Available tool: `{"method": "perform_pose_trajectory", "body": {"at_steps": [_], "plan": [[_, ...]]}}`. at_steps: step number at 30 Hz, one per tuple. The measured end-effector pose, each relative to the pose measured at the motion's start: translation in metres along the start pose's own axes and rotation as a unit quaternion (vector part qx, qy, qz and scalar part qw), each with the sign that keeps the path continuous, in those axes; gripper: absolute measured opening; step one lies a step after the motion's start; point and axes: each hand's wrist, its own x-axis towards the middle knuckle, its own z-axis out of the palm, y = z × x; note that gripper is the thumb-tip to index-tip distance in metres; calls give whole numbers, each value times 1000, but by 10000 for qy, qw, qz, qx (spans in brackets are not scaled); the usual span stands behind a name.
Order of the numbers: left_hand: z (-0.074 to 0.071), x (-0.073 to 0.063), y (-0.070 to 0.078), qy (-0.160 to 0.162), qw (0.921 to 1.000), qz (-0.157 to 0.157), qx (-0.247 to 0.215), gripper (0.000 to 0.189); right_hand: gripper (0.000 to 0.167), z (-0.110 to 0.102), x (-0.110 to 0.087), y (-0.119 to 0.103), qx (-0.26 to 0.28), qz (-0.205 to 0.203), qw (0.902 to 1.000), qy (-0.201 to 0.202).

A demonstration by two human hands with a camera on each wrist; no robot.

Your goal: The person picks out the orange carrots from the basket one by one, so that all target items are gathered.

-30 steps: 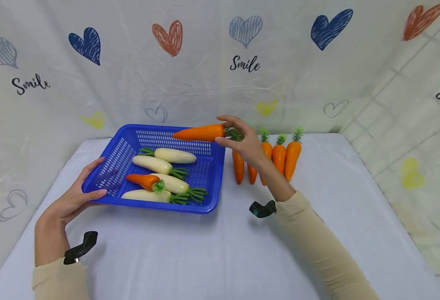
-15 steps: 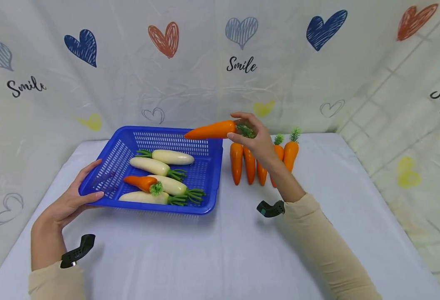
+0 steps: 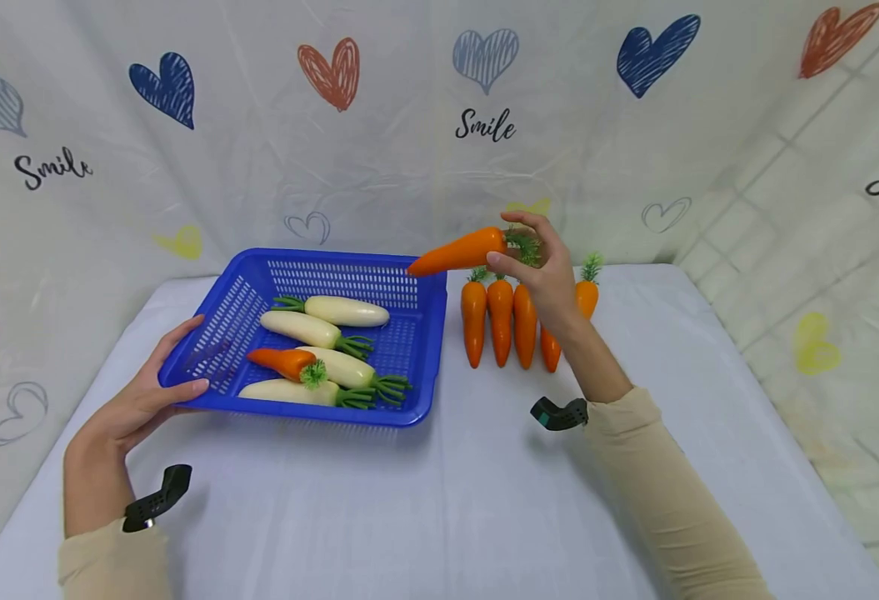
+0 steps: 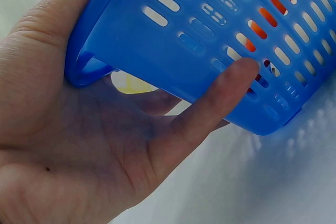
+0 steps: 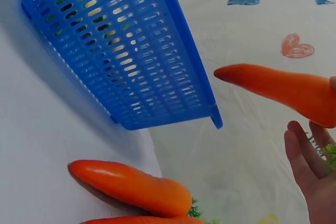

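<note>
A blue slotted plastic basket [image 3: 441,333] stands on the left half of the table. My left hand [image 3: 142,396] grips its left corner, thumb over the rim; the left wrist view has the fingers [image 4: 210,98] against the outer wall. In the basket lie several white radishes [image 3: 347,312] with green stems, and one carrot [image 3: 285,362] across them. My right hand [image 3: 540,267] pinches another carrot [image 3: 460,252] near its leafy top, holding it level above the table. The carrot's tip points left and overlaps the basket's back right corner in the head view.
Several carrots [image 3: 473,321] lie side by side right of the basket, leaves toward the back; my right hand and forearm cover parts of some. A white cloth covers the table [image 3: 379,517]. A curtain [image 3: 402,167] printed with hearts hangs right behind it.
My right hand has carried the carrot to the right, from over the basket toward the row of carrots, and slightly up. My left hand keeps its grip on the basket.
</note>
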Motion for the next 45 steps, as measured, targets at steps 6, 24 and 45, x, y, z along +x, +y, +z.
{"method": "perform_pose_trajectory", "body": {"at_steps": [6,24,45], "plan": [[0,1,1,-1,10000,14,-61,90,56,-8,2,3,325,-194,9985,397],[2,1,3,66,9999,-36,-117,90,36,-24,-6,3,2052,-88,9748,869],[1,0,2,70,9999,-22,-154,89,56,-54,-15,14,1761,414,9780,1041]]}}
